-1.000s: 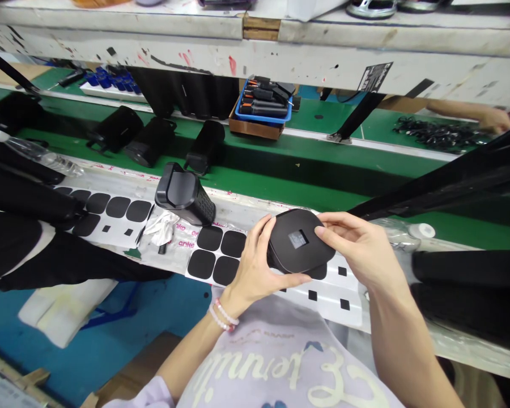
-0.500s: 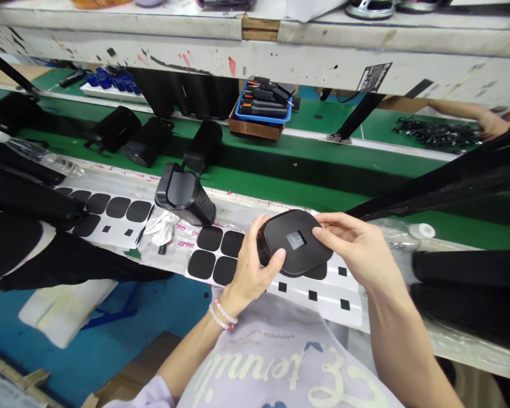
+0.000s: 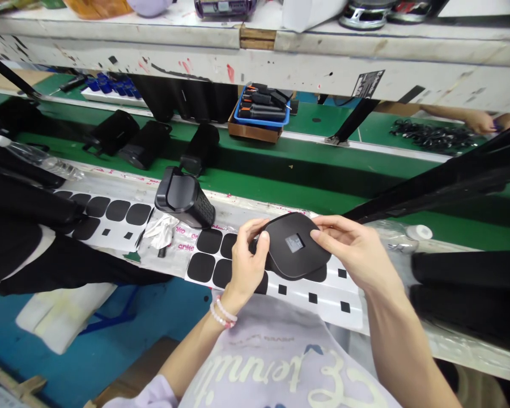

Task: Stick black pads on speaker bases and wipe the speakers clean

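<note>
Our left thumb has slid off the flat face since half a second ago and now sits bent at its left edge, while our right hand point(image 3: 357, 246) keeps nearly the same place. Between them we hold a black device point(image 3: 301, 260), matte and smooth, its face a square with well-rounded corners. Near the middle of that face is a small rectangular window point(image 3: 294, 243) showing a grey patch with darker marks, too small for us to read.

Our left hand point(image 3: 247, 260) is curled round the left side, fingers mostly hidden behind. Our right hand pinches the upper right edge, thumb on top and fingers at the rim and behind it.

We have the device above a white sheet point(image 3: 329, 290) bearing black rounded-square pads point(image 3: 201, 267) and small black squares point(image 3: 313, 297); one pad peeks out below its lower right edge. To the left stand a black handled unit point(image 3: 181, 195) with a perforated side and, just beside it, a crumpled white cloth point(image 3: 158, 229).
</note>
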{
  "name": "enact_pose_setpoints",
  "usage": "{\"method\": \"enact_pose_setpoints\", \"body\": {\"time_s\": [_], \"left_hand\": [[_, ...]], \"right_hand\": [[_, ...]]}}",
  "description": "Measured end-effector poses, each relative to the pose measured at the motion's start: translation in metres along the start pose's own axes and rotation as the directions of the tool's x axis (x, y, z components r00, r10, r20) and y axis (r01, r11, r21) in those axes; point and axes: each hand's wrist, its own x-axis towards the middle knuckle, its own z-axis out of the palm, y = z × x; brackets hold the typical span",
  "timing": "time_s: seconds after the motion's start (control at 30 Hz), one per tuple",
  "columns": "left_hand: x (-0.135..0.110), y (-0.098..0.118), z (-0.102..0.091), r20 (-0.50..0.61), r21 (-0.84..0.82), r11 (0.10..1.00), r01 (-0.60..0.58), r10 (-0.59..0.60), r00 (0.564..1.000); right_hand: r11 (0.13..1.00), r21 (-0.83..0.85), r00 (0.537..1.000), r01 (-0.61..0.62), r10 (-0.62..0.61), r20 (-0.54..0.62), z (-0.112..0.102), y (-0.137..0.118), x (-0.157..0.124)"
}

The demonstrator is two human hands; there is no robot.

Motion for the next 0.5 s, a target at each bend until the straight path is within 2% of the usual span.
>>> {"method": "enact_pose_setpoints", "body": {"time_s": [0.07, 0.1, 0.2, 0.23, 0.27, 0.33, 0.4, 0.47, 0.5], "left_hand": [[0.003, 0.007, -0.002, 0.011, 0.090, 0.996, -0.024, 0.023, 1.000], [0.005, 0.012, -0.003, 0.053, 0.164, 0.985, -0.056, 0.048, 0.997], [0.006, 0.028, -0.002, 0.273, 0.441, 0.881, -0.169, 0.048, 0.961], [0.006, 0.033, -0.001, 0.328, 0.513, 0.836, -0.193, 0.017, 0.944], [0.005, 0.036, 0.001, 0.364, 0.564, 0.800, -0.206, -0.017, 0.931], [0.003, 0.040, 0.005, 0.398, 0.603, 0.767, -0.221, -0.048, 0.916], [0.001, 0.041, 0.007, 0.417, 0.596, 0.768, -0.234, -0.047, 0.908], [0.001, 0.040, 0.008, 0.422, 0.594, 0.770, -0.233, -0.051, 0.905], [0.001, 0.040, 0.008, 0.419, 0.598, 0.768, -0.229, -0.056, 0.906]], "right_hand": [[0.998, -0.061, 1.000, 0.020, -0.020, 0.002, 0.000, -0.001, 0.000], [0.994, -0.107, 0.999, 0.037, -0.037, -0.001, 0.001, -0.001, 0.000], [0.924, -0.351, 0.988, 0.152, -0.156, 0.018, 0.006, -0.004, -0.003], [0.854, -0.476, 0.975, 0.210, -0.219, 0.037, 0.008, -0.005, -0.006], [0.747, -0.612, 0.958, 0.261, -0.279, 0.067, 0.010, -0.006, -0.009], [0.452, -0.835, 0.920, 0.315, -0.362, 0.151, 0.009, -0.010, -0.015], [0.180, -0.931, 0.900, 0.317, -0.366, 0.236, 0.002, -0.014, -0.021], [0.024, -0.966, 0.906, 0.258, -0.352, 0.234, -0.010, -0.019, -0.024], [-0.006, -0.980, 0.909, 0.199, -0.373, 0.187, -0.016, -0.021, -0.024]]}}
